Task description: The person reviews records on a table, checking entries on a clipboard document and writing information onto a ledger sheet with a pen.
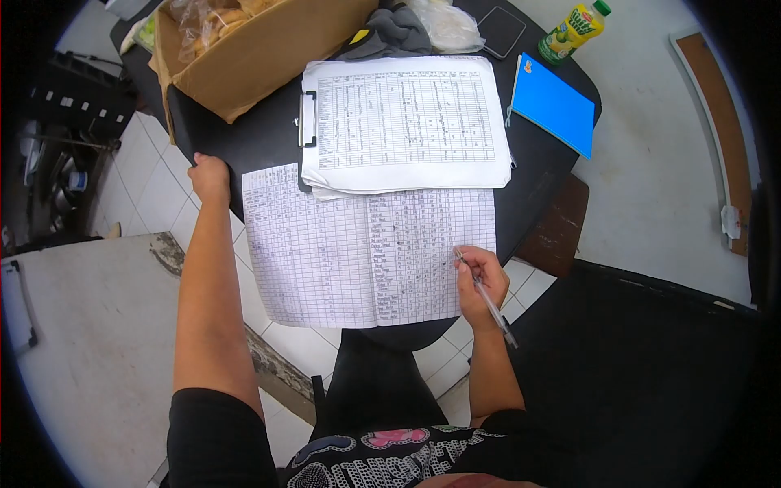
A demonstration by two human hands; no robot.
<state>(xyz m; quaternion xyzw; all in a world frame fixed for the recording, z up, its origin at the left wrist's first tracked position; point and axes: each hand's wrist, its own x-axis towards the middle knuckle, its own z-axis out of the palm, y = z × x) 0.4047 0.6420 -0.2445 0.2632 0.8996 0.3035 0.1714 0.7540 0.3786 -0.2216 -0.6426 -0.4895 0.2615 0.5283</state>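
Note:
My right hand (482, 281) is closed around a clear pen (495, 311), its tip over the right page of an open grid-lined notebook (313, 260) filled with handwriting. Above the notebook, overlapping its top part, lies a clipboard (307, 122) with a thick stack of printed table sheets (407, 122). My left hand (210, 176) rests at the left edge of the black table (268, 138), its fingers curled at the rim and partly hidden; whether they grip the edge is unclear.
A cardboard box (260, 61) with bagged bread stands at the upper left. Behind the clipboard are a dark grey cloth (394, 34), a white plastic bag (446, 26) and a phone (502, 32). A blue notebook (553, 106) and a yellow-green bottle (574, 32) are at the upper right.

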